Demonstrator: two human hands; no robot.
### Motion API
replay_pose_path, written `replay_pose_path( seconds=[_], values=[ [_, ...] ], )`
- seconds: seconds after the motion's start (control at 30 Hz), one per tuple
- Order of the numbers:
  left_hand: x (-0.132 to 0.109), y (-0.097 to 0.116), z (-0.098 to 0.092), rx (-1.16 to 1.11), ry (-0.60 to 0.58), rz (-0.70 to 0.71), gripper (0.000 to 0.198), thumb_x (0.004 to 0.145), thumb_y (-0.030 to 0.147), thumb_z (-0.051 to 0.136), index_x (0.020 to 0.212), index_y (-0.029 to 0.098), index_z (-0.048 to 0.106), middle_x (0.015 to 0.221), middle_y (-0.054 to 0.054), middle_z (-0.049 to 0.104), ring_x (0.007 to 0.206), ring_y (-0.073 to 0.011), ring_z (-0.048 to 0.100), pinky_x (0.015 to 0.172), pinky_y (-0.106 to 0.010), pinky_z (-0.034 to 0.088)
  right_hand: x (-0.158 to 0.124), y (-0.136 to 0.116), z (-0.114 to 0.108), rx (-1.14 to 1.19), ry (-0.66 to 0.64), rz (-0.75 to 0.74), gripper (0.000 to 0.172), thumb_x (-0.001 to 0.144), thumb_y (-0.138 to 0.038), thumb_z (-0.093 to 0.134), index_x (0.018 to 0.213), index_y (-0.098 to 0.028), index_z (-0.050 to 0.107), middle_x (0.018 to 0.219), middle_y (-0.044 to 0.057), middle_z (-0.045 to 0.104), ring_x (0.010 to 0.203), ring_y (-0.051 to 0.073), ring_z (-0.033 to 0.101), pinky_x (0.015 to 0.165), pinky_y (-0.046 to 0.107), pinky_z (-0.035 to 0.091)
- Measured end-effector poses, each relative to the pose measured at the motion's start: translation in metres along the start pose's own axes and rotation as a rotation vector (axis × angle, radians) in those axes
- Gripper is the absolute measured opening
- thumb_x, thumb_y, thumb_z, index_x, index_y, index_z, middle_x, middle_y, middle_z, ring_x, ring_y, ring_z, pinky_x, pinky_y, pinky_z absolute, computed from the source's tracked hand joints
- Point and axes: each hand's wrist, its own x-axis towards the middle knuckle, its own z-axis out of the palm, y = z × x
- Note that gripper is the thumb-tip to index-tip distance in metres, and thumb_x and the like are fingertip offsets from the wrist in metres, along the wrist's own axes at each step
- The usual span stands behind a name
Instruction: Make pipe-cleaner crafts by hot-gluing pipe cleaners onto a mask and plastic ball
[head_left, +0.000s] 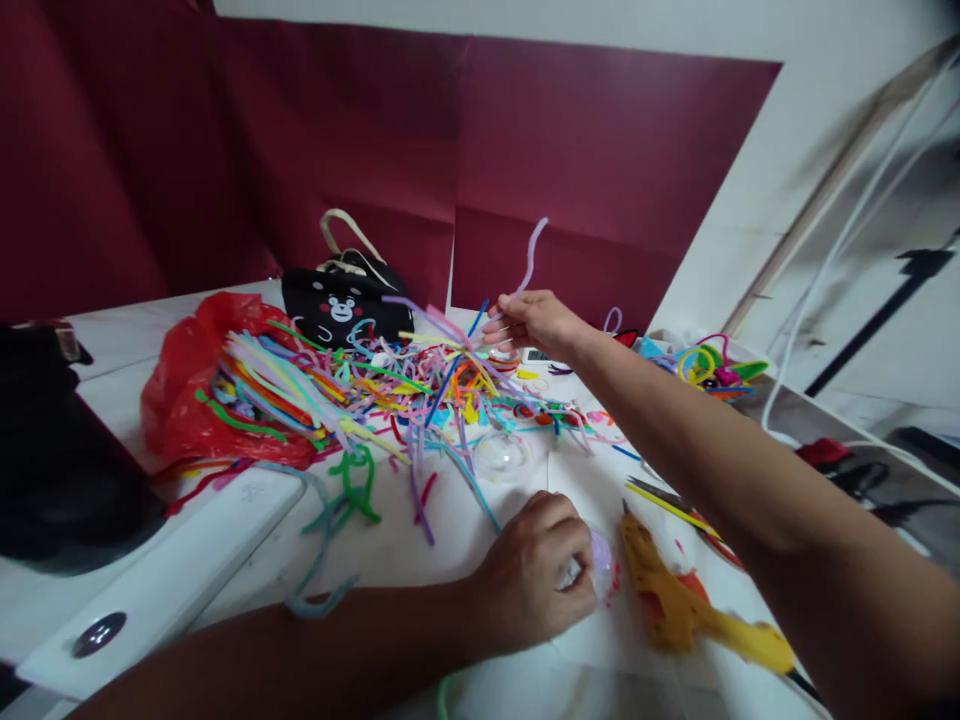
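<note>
Raised over the colourful pile, my right hand [529,318] pinches a lilac pipe cleaner [534,250], whose wavy end points up. My left hand [536,570] is closed low over the table, and a clear and lilac round piece [602,562] shows beyond its fingers. The fingers hide most of this piece. A pale bit shows inside the curl of the fist. Just beyond that hand lies a clear plastic dome [501,455]. The pile of loose pipe cleaners [450,385] spreads below and left of my right hand.
A yellow glue gun [660,590] and scissors [675,505] lie on the right. At the left are a red plastic bag [176,400] of pipe cleaners, a long white device [172,580] and a green bent pipe-cleaner shape [356,485]. A black bag [337,305] stands behind.
</note>
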Motion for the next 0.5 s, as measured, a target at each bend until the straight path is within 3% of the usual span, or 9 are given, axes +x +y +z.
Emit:
replay_pose_path(
  seconds=[0.13,0.27,0.37,0.43,0.5],
  values=[
    [0.000,0.000,-0.001,0.005,-0.010,-0.006,0.013,0.068,0.005,0.058,0.070,0.017,0.051,0.080,-0.004,0.059,0.081,-0.0170,0.054,0.074,-0.027,0.043,0.004,-0.016,0.015,0.077,-0.010,-0.090,0.027,0.101,-0.019,0.036,0.081,-0.015,0.054,0.061,0.002,0.067,0.056,0.012,0.068,0.054,0.022,0.057],
    [0.000,-0.001,0.000,0.009,-0.008,0.007,0.013,0.068,0.006,0.058,0.069,0.016,0.051,0.082,-0.005,0.060,0.083,-0.0177,0.055,0.075,-0.028,0.043,0.011,-0.047,0.020,0.271,0.024,-0.330,0.027,0.103,-0.025,0.032,0.089,-0.017,0.053,0.080,0.001,0.071,0.079,0.010,0.072,0.070,0.019,0.058],
    [0.000,-0.001,0.001,0.015,-0.010,0.005,0.013,0.068,0.005,0.058,0.069,0.016,0.051,0.082,-0.005,0.060,0.083,-0.0178,0.055,0.075,-0.029,0.043,0.010,-0.052,0.020,0.327,0.046,-0.435,0.027,0.104,-0.027,0.029,0.096,-0.019,0.054,0.091,-0.001,0.071,0.090,0.008,0.071,0.077,0.020,0.056],
    [0.000,-0.001,0.000,0.017,-0.014,-0.002,0.012,0.068,0.005,0.058,0.069,0.016,0.052,0.081,-0.004,0.060,0.083,-0.0176,0.055,0.075,-0.028,0.043,0.007,-0.039,0.019,0.237,0.048,-0.328,0.024,0.103,-0.024,0.033,0.097,-0.019,0.055,0.086,-0.002,0.070,0.080,0.007,0.070,0.071,0.018,0.056],
    [0.000,0.000,0.000,0.022,-0.017,-0.010,0.012,0.068,0.005,0.059,0.070,0.016,0.053,0.080,-0.004,0.059,0.082,-0.0174,0.055,0.074,-0.028,0.043,0.003,-0.017,0.018,0.050,0.057,-0.062,0.021,0.101,-0.021,0.038,0.093,-0.018,0.057,0.069,-0.003,0.066,0.059,0.005,0.065,0.059,0.015,0.054]
  ],
)
